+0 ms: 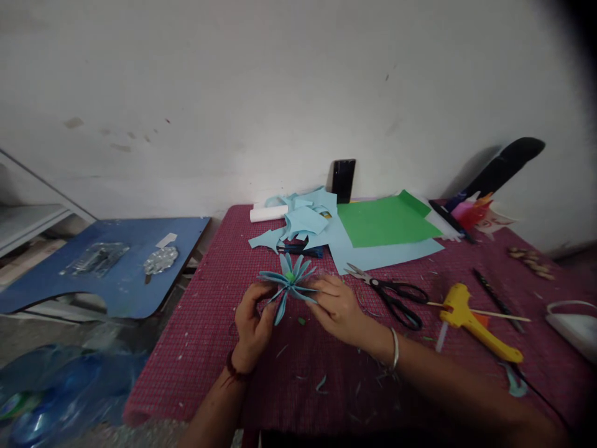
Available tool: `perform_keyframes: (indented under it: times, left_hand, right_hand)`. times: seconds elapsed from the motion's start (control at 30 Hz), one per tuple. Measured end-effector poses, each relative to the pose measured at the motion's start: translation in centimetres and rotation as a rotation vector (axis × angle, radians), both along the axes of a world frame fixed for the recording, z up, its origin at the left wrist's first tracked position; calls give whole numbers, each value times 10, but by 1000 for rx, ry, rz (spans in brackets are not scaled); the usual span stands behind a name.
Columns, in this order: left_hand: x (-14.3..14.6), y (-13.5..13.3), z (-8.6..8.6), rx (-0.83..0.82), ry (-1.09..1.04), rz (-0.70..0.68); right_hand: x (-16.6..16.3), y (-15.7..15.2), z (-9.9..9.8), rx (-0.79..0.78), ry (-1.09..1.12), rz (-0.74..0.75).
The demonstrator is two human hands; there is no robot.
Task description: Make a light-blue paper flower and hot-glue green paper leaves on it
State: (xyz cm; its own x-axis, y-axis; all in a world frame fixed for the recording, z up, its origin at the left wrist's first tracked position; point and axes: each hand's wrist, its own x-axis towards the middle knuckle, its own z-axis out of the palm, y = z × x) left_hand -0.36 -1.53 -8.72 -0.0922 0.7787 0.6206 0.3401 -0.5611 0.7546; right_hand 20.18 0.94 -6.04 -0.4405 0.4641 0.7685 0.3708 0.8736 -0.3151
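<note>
Just above the table, a light-blue paper flower [302,289] with narrow petals and a small green centre [290,277] is held between my two hands. My left hand [253,323] is closed on petals at its left, thumb and fingers curled. From the other side, my right hand [339,309] grips petals at the flower's right edge with its fingertips. Black-handled scissors [389,292] lie partly open, to the right of my right hand. Small blue and green paper scraps [321,382] are scattered below the hands.
Behind the flower lie cut blue paper pieces [305,221], a green sheet [387,221] and a white roll [269,213]. A phone [344,180] leans on the wall. A yellow glue gun [480,326] rests at right, beside a wooden stick [501,315]. A lower blue table [135,289] stands left.
</note>
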Motion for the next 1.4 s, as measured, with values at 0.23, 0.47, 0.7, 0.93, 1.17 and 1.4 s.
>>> perform_keyframes:
  times: [0.23,0.47,0.7,0.93,1.17,1.4]
  left_hand:
    - [-6,-1,4,57,89,164]
    - [-5,4,11,140,108,342]
    - [-8,7,10,24,50,421]
    - [-3,-1,15,-201,8,-109]
    - [-4,4,15,-341,-141,-360]
    - [-6,6,12,-325,-123,-487]
  right_hand:
    - [8,2,-3,7,-27,86]
    - [8,4,-6,28,-74,96]
    - [6,3,-7,81,-119,82]
    - [5,3,-5,64,-165,59]
    - [10,4,-8,62,-148,47]
    - [16,3,-5,7,-124,18]
